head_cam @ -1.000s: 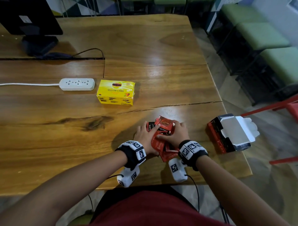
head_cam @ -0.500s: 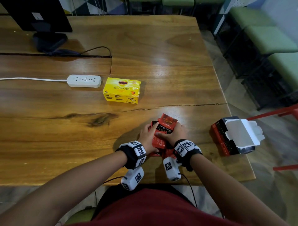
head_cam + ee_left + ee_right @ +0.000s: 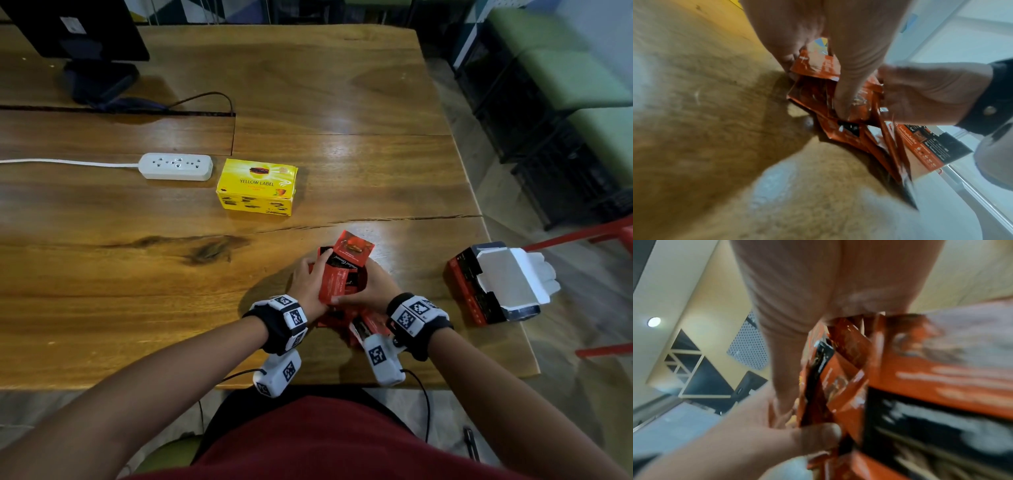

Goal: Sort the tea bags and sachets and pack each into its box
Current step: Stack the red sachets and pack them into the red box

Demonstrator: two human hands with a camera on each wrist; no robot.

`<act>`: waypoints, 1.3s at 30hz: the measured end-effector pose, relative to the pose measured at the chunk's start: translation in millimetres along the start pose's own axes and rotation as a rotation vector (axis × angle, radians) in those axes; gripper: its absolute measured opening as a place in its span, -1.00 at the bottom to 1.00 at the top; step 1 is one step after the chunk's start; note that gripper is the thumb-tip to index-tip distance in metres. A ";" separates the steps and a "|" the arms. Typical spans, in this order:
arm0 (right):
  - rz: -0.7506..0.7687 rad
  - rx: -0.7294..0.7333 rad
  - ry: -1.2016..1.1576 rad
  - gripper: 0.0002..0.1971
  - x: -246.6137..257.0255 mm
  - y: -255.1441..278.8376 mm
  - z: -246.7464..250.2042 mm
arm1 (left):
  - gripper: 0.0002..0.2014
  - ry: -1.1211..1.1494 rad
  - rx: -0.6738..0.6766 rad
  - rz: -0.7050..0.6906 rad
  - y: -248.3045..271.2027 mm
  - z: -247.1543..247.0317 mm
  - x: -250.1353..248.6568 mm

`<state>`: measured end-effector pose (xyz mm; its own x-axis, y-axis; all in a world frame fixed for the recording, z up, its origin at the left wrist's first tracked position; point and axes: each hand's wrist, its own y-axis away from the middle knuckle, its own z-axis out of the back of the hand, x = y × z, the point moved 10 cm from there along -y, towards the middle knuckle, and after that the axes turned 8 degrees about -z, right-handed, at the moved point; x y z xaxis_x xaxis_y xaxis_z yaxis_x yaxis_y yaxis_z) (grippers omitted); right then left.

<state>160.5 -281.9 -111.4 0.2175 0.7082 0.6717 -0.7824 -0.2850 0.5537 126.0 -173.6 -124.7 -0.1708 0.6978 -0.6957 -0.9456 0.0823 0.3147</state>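
Note:
Both hands gather a bunch of red and black sachets [image 3: 337, 274] near the table's front edge. My left hand [image 3: 310, 284] grips the bunch from the left, its thumb [image 3: 846, 91] pressed on the packets [image 3: 838, 123]. From the right, my right hand [image 3: 371, 291] curls its fingers round the same bunch [image 3: 838, 369]. More sachets [image 3: 359, 329] lie under the wrists. The red and black box [image 3: 479, 294] stands open at the right edge, its white flap [image 3: 510, 277] folded out. A shut yellow tea box [image 3: 257, 186] sits farther back, to the left of the hands.
A white power strip [image 3: 176, 166] with its cord lies left of the yellow box. A black monitor stand [image 3: 99, 78] is at the far left. The table edge [image 3: 493, 240] runs close past the open box, with a red chair frame [image 3: 582, 236] and green seats beyond.
The hands have drawn the sachets tighter together and stood the bunch more upright. The head view has shifted slightly; the boxes have not moved.

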 end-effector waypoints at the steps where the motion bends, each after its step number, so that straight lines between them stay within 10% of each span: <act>1: 0.000 -0.047 0.026 -0.20 -0.3 -0.5 1.9 | -0.01 -0.003 0.003 -0.006 0.5 -0.5 -0.2; 11: -0.073 -0.113 -0.119 -0.30 -3.7 -4.0 7.0 | 0.13 0.400 -0.102 0.077 -1.5 19.3 9.2; 14: -0.038 -0.064 -0.149 -0.29 1.3 -0.4 4.3 | -0.12 0.426 -0.045 0.144 -4.6 17.9 14.9; 26: 0.041 0.000 -0.204 -0.33 13.2 4.5 2.3 | -0.21 0.326 -0.008 -0.084 -9.4 16.6 -14.4; 39: 0.093 0.016 0.498 0.09 -12.1 38.5 34.0 | -0.23 0.364 -0.078 -0.060 -22.2 36.3 6.0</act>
<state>147.6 -323.5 -81.5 -0.1605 0.9004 0.4043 -0.7750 -0.3686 0.5133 156.1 -145.3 -112.4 -0.1888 0.3936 -0.8997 -0.9727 0.0508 0.2264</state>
